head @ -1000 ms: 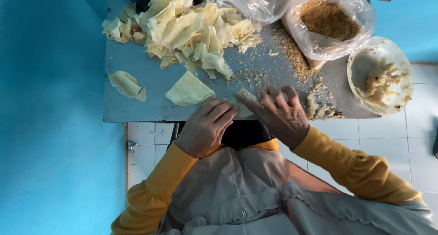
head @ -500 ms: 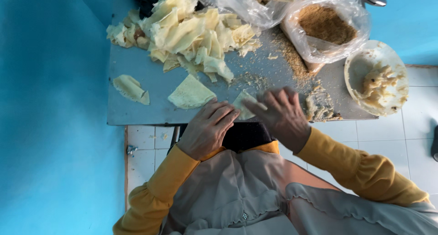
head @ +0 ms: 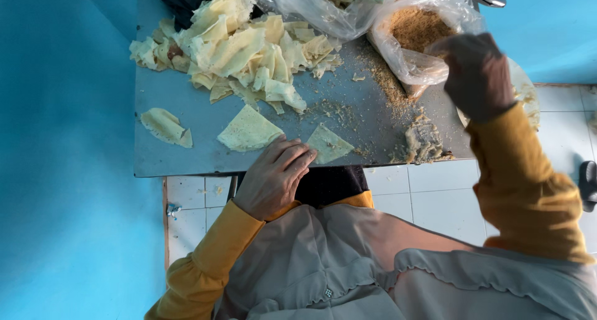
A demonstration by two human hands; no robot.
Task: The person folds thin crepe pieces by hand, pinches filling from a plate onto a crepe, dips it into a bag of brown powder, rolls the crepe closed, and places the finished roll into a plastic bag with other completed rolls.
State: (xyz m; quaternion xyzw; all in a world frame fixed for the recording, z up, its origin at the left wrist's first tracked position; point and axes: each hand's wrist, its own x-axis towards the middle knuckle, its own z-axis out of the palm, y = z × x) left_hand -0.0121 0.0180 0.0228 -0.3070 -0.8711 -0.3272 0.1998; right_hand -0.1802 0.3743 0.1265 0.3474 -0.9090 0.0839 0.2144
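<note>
Blue walls close in a grey metal table [head: 186, 161]. At its near edge the left hand [head: 273, 177] lies flat, fingertips pinning a small triangular wrapper [head: 328, 144] so it stays put. The right hand [head: 476, 74] hangs loosely curled by the open bag of brown crumbs [head: 418, 31] at the far right corner; whether it holds any I cannot tell. Spare wrappers [head: 236, 40] pile along the far edge.

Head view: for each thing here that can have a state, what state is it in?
left hand: fingers flat on a small pastry triangle, pinning it to the metal table
right hand: raised beside the crumb bag, contents hidden
crumb bag: open, part full
pastry sheet pile: loose, unfolded
folded wrapper: lying flat
bowl: mostly hidden
</note>
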